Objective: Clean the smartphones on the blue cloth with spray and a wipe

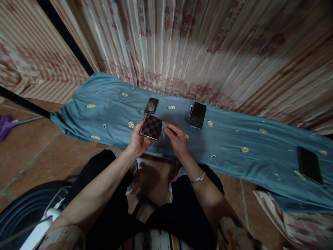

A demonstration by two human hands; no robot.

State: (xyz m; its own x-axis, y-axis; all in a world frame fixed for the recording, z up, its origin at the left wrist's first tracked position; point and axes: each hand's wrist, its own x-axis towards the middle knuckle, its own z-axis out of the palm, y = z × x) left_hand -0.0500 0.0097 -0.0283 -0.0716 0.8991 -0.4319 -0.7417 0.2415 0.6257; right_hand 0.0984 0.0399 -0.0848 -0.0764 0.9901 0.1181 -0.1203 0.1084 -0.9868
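My left hand (139, 140) is closed around the edge of a brown checkered phone case (151, 127) with a shiny rim; whether a phone sits inside it I cannot tell. My right hand (178, 139) pinches a small pale grey cloth (163, 126) at the case's right edge. Just beyond the case, a small dark phone (151, 105) lies on the blue cloth cover (161, 147). Farther right rests a larger black phone (198, 115), on top of something with a light edge that is mostly hidden.
A flat dark tablet-like object (309, 165) lies at the cover's right end. Behind hangs a striped curtain (182, 45). A black pole (67, 38) stands at the left. On the floor are a coiled black hose (15, 208), a white power strip (39, 232) and something purple (5, 127).
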